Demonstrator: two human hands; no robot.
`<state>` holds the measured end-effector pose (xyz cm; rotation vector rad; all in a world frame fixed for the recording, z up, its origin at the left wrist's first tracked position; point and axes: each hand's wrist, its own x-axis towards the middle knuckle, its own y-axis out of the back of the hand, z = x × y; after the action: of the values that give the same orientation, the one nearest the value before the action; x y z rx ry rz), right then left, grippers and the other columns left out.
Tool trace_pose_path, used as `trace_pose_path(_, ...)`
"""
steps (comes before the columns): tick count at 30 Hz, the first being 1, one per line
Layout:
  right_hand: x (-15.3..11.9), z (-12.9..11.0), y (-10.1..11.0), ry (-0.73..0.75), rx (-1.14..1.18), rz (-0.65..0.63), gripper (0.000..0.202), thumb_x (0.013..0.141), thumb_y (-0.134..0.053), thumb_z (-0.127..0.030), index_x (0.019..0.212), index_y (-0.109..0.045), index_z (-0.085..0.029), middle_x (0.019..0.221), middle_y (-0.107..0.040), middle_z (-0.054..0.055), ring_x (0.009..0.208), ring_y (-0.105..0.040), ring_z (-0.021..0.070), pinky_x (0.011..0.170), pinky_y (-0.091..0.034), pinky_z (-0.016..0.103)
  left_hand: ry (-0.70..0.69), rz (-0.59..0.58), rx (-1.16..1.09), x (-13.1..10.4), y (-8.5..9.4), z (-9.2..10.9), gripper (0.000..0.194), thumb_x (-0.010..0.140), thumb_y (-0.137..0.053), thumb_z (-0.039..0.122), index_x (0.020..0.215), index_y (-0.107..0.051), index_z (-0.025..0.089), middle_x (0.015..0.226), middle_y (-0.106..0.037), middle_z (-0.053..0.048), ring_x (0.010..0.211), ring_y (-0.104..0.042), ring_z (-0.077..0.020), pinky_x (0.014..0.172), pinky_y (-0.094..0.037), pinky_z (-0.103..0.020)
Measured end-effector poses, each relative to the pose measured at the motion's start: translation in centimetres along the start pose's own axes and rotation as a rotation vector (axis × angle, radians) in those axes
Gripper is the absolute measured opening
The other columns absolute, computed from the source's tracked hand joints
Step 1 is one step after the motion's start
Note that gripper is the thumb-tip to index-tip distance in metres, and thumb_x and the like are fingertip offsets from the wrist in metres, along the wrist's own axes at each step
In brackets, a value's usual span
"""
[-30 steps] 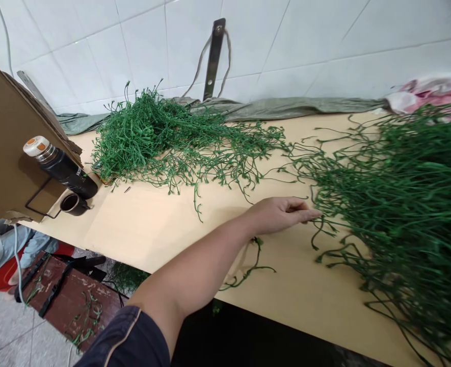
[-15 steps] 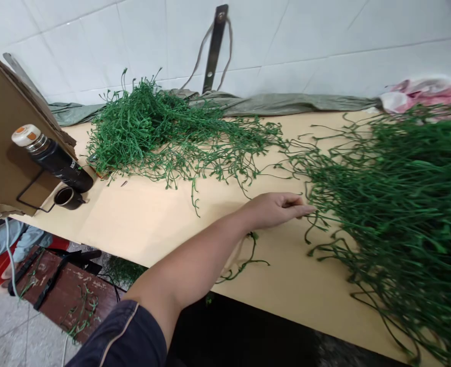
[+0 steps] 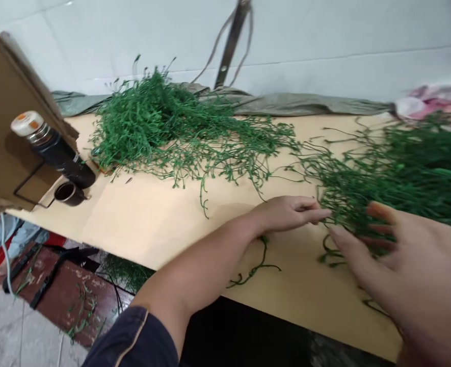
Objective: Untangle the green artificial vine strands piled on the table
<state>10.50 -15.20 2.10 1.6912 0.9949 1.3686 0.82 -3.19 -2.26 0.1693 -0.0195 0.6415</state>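
Observation:
My left hand reaches across the tabletop with thumb and fingers pinched together. At its fingertips is the near edge of a large pile of thin green stems with small knobbed tips; it seems to grip one stem, though the tips hide most of it. My right hand, slightly blurred, hovers over the front of that pile, thumb and fingers apart and nothing in them. Under my left wrist, a loose branched green stem lies on the table.
A second heap of green stems sits at the back left of the table. At the left stand a dark thermos, a small cup and cardboard. Pink-and-white cloth lies at the back right. Below is a brown bench.
My right hand has come into view from the right, over the large pile. My left hand stays pinched at the pile's edge. The view has shifted slightly.

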Motion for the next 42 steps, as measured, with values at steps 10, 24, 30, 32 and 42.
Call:
trace_pose_path(10,1.6,-0.9,0.1,-0.349,0.454,-0.089,0.032,0.079,-0.048,-0.029,0.102,-0.059,-0.011,0.087,-0.065,0.01,0.072,-0.059,0.0178,0.069,-0.046,0.03,-0.034,0.09,-0.031,1.0,0.6,1.5,0.017,0.074,-0.052,0.025,0.061,-0.048,0.014,0.056,-0.041,0.005,0.057,-0.037,-0.0066,0.06,-0.032,-0.022)
trace_pose_path(24,-2.8,-5.2,0.4,-0.425,0.61,0.298,0.018,0.084,-0.044,-0.024,0.098,-0.053,-0.016,0.05,-0.041,-0.006,0.041,-0.036,0.0083,0.043,-0.03,0.022,0.048,0.301,0.022,1.5,0.7,2.0,0.02,0.077,-0.049,0.024,0.06,-0.044,0.016,0.053,-0.04,0.006,0.051,-0.036,-0.0057,0.055,-0.03,-0.02)
trace_pose_path(30,-5.7,-4.8,4.0,-0.354,0.717,0.41,0.017,0.084,-0.048,-0.025,0.098,-0.053,-0.019,0.053,-0.036,-0.007,0.043,-0.036,0.0073,0.043,-0.031,0.022,0.058,0.368,-0.033,1.4,1.3,2.6,0.024,0.08,-0.05,0.023,0.058,-0.042,0.015,0.049,-0.032,0.007,0.044,-0.026,-0.0039,0.045,-0.023,-0.018)
trace_pose_path(32,-6.0,-3.2,4.5,-0.48,0.87,0.405,0.02,0.084,-0.048,-0.033,0.098,-0.052,-0.019,0.054,-0.037,-0.007,0.043,-0.035,0.0075,0.041,-0.029,0.021,0.046,0.306,-0.067,1.1,1.3,2.6,0.023,0.08,-0.05,0.025,0.059,-0.044,0.015,0.047,-0.03,0.007,0.042,-0.024,-0.0037,0.043,-0.021,-0.018)
trace_pose_path(42,-10.2,1.7,9.0,-0.61,0.653,-0.081,0.036,0.079,-0.046,-0.052,0.09,-0.055,-0.02,0.063,-0.056,0.001,0.053,-0.05,0.0139,0.05,-0.042,0.028,0.092,0.212,-0.253,0.7,1.2,3.4,0.027,0.082,-0.046,0.039,0.07,-0.051,0.015,0.045,-0.02,0.009,0.04,-0.015,-0.004,0.039,-0.015,-0.018)
